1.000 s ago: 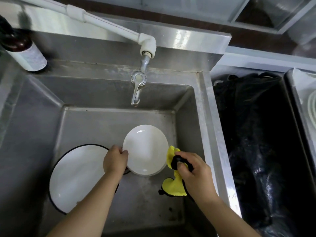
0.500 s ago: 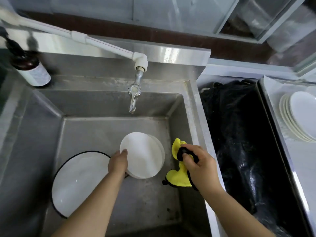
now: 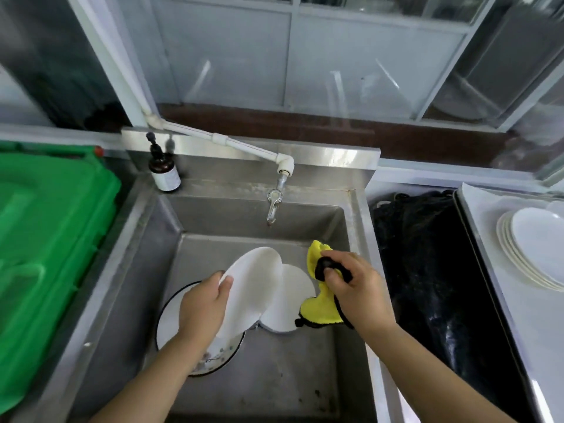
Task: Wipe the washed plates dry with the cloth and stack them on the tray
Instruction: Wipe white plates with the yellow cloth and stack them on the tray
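My left hand (image 3: 204,303) grips the rim of a white plate (image 3: 253,279) and holds it tilted above the steel sink (image 3: 171,248). Beneath it another white plate (image 3: 290,303) lies in the basin. My right hand (image 3: 354,285) grips a yellow cloth with black trim (image 3: 320,306) just right of those plates. A round black-rimmed tray (image 3: 171,315) with a flower pattern lies in the sink under my left wrist. A stack of white plates (image 3: 534,242) sits on a white tray (image 3: 482,215) at the far right.
A tap (image 3: 273,206) hangs over the back of the basin, and a brown pump bottle (image 3: 163,172) stands on the left ledge. A green bin lid (image 3: 52,239) fills the left side. A bin lined with a black bag (image 3: 427,270) lies between sink and tray.
My left hand has lifted the top plate off the one below and tilted it up. The view has tipped upward and widened, showing the green lid and the plate stack.
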Available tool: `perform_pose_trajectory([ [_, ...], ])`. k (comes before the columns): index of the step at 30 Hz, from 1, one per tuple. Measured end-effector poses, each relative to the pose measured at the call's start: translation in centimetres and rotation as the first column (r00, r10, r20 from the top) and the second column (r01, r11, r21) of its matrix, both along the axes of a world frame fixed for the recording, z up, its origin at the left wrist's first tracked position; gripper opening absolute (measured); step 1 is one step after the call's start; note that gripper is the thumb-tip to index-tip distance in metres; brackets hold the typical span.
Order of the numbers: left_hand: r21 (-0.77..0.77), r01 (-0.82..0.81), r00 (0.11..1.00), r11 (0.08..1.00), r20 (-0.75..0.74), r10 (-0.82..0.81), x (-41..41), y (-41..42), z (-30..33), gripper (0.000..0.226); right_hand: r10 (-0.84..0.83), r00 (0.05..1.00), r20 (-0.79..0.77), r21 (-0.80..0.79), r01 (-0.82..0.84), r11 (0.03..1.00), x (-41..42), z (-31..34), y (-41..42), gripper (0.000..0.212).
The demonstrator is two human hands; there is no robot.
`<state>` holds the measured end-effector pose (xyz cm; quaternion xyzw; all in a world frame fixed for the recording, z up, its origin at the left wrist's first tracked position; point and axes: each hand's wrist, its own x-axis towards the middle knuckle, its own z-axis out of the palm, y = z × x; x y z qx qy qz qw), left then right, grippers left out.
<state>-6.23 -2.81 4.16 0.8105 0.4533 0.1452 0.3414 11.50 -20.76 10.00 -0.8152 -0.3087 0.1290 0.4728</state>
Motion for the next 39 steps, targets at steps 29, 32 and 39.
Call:
perform_pose_trajectory([
  [29,-0.176,-0.151,0.612,0.973,0.756,0.232,-4.3,-4.7,26.9,0.035,-0.044,0.64,0.767,0.278,-0.269,0.922,-7.9,19.4,6.6,0.049],
  [32,-0.212,-0.126,0.579,0.969,0.778,0.246,-4.8,-4.3,27.3,0.027,-0.006,0.621,0.784,0.251,-0.307,0.918,-9.6,20.5,7.4,0.053],
  [39,-0.254,-0.102,0.485,0.962,0.831,0.271,-5.4,-2.8,29.6,0.026,0.021,0.403,0.915,0.212,-0.524,0.825,-13.7,21.1,7.3,0.032],
])
